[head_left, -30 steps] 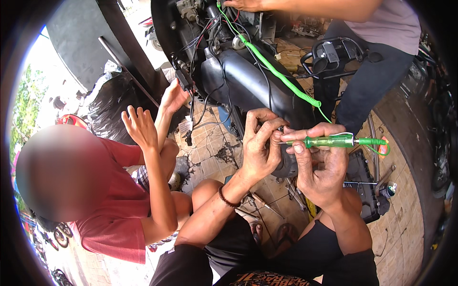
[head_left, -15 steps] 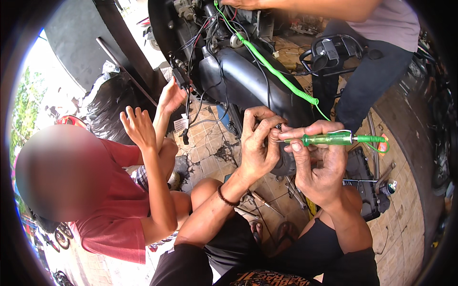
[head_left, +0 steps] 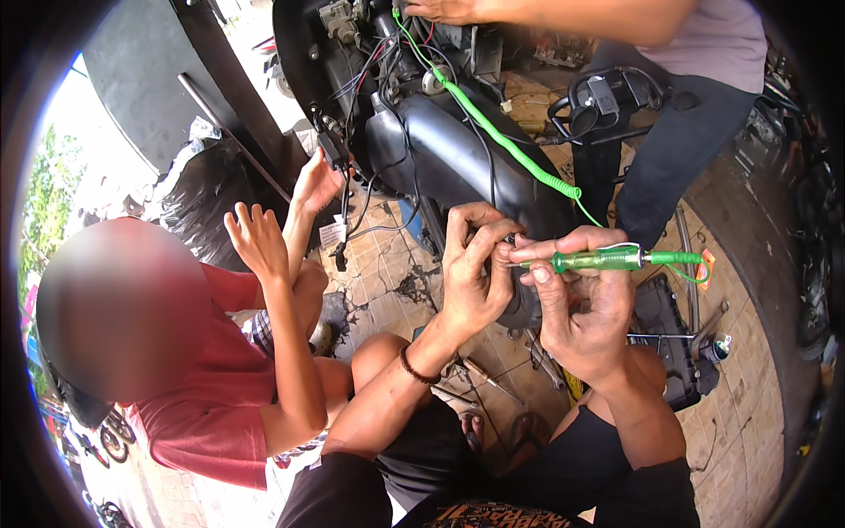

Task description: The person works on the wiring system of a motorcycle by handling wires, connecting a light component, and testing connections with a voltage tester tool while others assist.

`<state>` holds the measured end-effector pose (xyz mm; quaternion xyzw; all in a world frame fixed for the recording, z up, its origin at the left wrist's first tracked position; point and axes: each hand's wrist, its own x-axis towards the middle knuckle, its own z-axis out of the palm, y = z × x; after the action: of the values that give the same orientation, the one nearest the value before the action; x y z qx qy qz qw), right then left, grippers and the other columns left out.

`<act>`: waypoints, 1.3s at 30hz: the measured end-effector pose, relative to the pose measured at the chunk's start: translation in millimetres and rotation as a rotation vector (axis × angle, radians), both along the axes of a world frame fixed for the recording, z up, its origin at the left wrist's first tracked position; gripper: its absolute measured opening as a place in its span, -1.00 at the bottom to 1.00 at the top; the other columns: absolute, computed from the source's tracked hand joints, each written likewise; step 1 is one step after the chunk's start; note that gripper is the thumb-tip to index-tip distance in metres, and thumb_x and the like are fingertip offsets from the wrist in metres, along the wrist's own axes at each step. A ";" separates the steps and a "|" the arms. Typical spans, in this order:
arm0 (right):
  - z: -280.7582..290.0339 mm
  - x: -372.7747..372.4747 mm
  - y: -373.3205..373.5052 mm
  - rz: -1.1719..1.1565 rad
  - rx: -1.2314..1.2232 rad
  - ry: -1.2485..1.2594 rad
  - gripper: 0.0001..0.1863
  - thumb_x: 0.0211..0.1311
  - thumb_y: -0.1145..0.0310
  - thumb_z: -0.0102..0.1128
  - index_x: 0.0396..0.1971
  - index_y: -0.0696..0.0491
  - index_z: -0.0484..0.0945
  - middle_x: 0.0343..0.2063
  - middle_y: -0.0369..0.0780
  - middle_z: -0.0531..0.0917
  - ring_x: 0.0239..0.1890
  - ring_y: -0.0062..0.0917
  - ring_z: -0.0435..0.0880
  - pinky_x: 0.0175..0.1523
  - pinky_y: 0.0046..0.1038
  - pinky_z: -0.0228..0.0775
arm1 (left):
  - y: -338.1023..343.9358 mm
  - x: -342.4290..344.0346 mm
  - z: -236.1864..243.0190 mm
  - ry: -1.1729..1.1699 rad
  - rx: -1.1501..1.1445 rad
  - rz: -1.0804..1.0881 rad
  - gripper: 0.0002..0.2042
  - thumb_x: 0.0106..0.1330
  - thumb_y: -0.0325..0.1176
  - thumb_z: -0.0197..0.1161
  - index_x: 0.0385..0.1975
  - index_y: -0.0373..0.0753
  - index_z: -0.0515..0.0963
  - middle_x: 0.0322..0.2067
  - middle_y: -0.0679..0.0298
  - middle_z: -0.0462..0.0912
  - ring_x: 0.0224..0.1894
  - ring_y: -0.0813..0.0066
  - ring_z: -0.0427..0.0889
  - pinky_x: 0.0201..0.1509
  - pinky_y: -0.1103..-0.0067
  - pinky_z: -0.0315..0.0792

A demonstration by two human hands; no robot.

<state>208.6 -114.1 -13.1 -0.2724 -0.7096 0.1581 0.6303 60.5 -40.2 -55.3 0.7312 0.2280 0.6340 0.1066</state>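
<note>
A translucent green test light (head_left: 606, 258) lies level in my right hand (head_left: 585, 321), pinched between the thumb and fingers, its tip pointing left. My left hand (head_left: 475, 268) is closed on a small dark connector (head_left: 510, 238) at the end of a black cable (head_left: 493, 172). The probe's tip meets the left fingertips; whether it touches a contact inside is hidden. From the tester's back end a green lead loops round and joins a coiled green cord (head_left: 510, 141), which runs up to the motorcycle's wiring (head_left: 387, 53). Behind my hands is the black rear fender (head_left: 458, 145).
A person in a red shirt (head_left: 207, 387) crouches at left, one hand at a black wired box (head_left: 333, 150). Another person's arm (head_left: 572, 16) reaches in from the upper right. A black tool case (head_left: 673, 352), wrenches (head_left: 546, 361) and a screwdriver (head_left: 488, 377) lie on the tiles.
My right hand and the test light have shifted slightly left. My left hand keeps its pinch, and the view has moved a little.
</note>
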 end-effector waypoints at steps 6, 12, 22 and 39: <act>1.4 -8.3 -3.5 0.041 -0.055 0.184 -0.77 0.49 0.64 0.25 0.03 0.29 0.43 -0.13 -0.06 0.70 -0.03 -0.36 0.85 0.06 -0.44 0.75 | -0.7 0.3 -2.2 -0.018 -0.030 -0.011 -0.88 0.49 -0.56 0.24 -0.09 -0.34 0.67 -0.07 0.04 0.50 -0.07 0.18 0.62 -0.03 0.38 0.56; 3.0 -7.5 -4.2 0.010 -0.063 0.156 -0.77 0.49 0.63 0.24 0.02 0.29 0.43 -0.10 -0.06 0.70 -0.02 -0.34 0.85 0.03 -0.44 0.76 | -2.9 0.7 1.5 -0.023 -0.044 -0.034 -0.89 0.50 -0.56 0.24 -0.09 -0.35 0.66 -0.07 0.04 0.48 -0.09 0.18 0.63 -0.02 0.37 0.56; 1.4 -2.4 -4.2 0.007 -0.022 0.011 -0.67 0.56 0.63 0.12 0.16 0.17 0.22 -0.04 0.02 0.72 0.05 -0.34 0.83 0.01 -0.52 0.79 | -2.9 0.2 -0.5 -0.018 -0.031 -0.035 -0.90 0.52 -0.53 0.24 -0.09 -0.35 0.67 -0.07 0.05 0.48 -0.10 0.19 0.63 -0.03 0.38 0.56; 4.6 3.8 1.9 -0.125 0.042 0.189 -0.74 0.63 0.60 -0.04 0.18 0.15 0.21 -0.09 0.02 0.68 -0.02 -0.34 0.77 0.17 -0.35 0.65 | -4.2 0.7 4.6 0.047 0.092 0.057 -0.87 0.42 -0.50 0.37 -0.09 -0.29 0.73 -0.07 0.07 0.52 -0.15 0.26 0.63 -0.20 0.47 0.56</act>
<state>212.5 -112.2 -8.5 -0.2869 -0.6316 0.1285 0.7087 61.2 -44.4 -50.8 0.7433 0.2219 0.6291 0.0491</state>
